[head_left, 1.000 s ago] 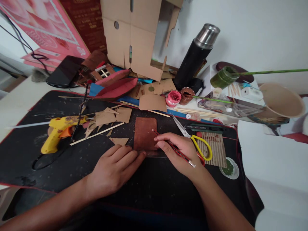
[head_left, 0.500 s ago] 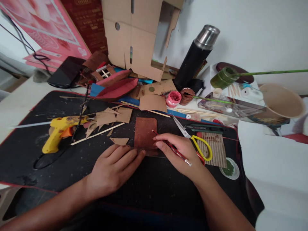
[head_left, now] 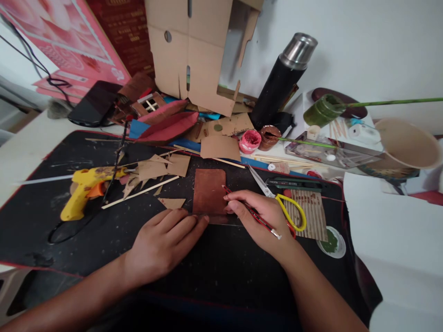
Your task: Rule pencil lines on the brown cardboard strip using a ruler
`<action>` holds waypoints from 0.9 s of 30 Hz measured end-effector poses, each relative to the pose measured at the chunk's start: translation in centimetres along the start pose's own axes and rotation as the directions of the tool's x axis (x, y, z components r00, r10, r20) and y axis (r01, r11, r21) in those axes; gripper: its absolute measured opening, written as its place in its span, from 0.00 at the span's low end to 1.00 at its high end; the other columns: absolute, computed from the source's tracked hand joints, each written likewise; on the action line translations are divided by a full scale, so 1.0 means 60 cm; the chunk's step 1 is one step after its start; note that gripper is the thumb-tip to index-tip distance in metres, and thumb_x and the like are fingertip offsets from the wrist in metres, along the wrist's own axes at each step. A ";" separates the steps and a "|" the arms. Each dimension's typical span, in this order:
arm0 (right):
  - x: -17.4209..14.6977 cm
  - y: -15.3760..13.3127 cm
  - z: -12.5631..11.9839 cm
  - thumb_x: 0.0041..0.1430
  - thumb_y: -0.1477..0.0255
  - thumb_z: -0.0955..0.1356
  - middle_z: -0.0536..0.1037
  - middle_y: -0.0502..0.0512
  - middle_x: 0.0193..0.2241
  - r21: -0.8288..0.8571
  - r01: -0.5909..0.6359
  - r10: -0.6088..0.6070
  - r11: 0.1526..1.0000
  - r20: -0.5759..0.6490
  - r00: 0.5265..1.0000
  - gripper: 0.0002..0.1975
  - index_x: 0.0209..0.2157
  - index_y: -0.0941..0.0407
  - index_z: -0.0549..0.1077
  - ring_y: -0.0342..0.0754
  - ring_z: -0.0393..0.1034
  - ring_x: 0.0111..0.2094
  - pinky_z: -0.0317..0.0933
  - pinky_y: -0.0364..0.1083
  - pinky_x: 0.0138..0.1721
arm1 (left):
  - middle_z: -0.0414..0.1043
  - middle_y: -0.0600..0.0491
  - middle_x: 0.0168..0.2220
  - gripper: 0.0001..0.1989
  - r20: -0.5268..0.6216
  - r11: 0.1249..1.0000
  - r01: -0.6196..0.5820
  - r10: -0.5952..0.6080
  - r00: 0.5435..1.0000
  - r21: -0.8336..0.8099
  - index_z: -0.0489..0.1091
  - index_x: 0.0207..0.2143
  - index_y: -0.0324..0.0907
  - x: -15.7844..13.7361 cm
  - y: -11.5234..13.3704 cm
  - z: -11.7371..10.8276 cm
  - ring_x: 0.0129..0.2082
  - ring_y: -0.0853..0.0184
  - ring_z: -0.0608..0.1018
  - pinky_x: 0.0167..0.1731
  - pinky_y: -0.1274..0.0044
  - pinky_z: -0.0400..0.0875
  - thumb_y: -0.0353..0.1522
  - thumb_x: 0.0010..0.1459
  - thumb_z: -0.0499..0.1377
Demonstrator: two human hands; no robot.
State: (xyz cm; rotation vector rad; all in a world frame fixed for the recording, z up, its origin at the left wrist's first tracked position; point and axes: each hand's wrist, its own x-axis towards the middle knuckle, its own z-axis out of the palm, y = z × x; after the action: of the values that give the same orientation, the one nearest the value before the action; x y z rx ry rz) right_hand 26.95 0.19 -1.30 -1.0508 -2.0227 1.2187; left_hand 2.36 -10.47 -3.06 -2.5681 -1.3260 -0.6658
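A brown-painted cardboard piece (head_left: 209, 191) lies flat on the black mat (head_left: 221, 267) in front of me. Across its near edge runs a clear strip that looks like a ruler (head_left: 224, 221). My left hand (head_left: 166, 240) presses the strip down, fingers bent and close together, its thumb tip at the card's lower edge. My right hand (head_left: 259, 214) pinches a red and black pencil (head_left: 258, 216), tip toward the upper left, over the card's right edge. Whether the tip touches the card I cannot tell.
Yellow-handled scissors (head_left: 290, 212), a cutter knife (head_left: 292, 183) and corrugated card (head_left: 308, 214) lie right. A yellow glue gun (head_left: 83, 189) and cardboard scraps (head_left: 152, 168) lie left. Behind stand open paint jars (head_left: 249, 142) and a black flask (head_left: 280, 83).
My right hand and the pencil have shifted slightly to the right. My left hand, the strip and the brown card stay in place.
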 end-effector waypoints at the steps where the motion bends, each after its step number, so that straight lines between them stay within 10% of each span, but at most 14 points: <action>1: 0.000 0.000 -0.001 0.77 0.63 0.70 0.91 0.52 0.39 0.001 -0.005 0.005 1.000 0.000 1.000 0.11 0.45 0.49 0.85 0.52 0.88 0.38 0.78 0.50 0.46 | 0.83 0.51 0.41 0.13 -0.002 1.000 0.002 -0.002 1.000 0.001 0.77 0.55 0.35 0.000 0.000 -0.001 0.40 0.61 0.80 0.42 0.69 0.75 0.22 0.75 0.55; 27: -0.009 0.012 -0.005 0.78 0.64 0.70 0.88 0.50 0.34 0.078 0.002 0.006 0.997 -0.108 0.994 0.10 0.47 0.51 0.84 0.45 0.85 0.32 0.77 0.43 0.37 | 0.82 0.52 0.41 0.13 0.010 1.000 0.002 -0.002 1.000 -0.023 0.76 0.56 0.34 -0.005 0.001 0.001 0.42 0.60 0.79 0.39 0.70 0.75 0.23 0.77 0.54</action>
State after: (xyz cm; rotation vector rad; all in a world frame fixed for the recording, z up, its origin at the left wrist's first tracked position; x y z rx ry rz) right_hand 27.74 0.07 -1.84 -1.0584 -1.8781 1.2053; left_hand 2.29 -10.71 -3.22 -2.5921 -1.3323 -0.6731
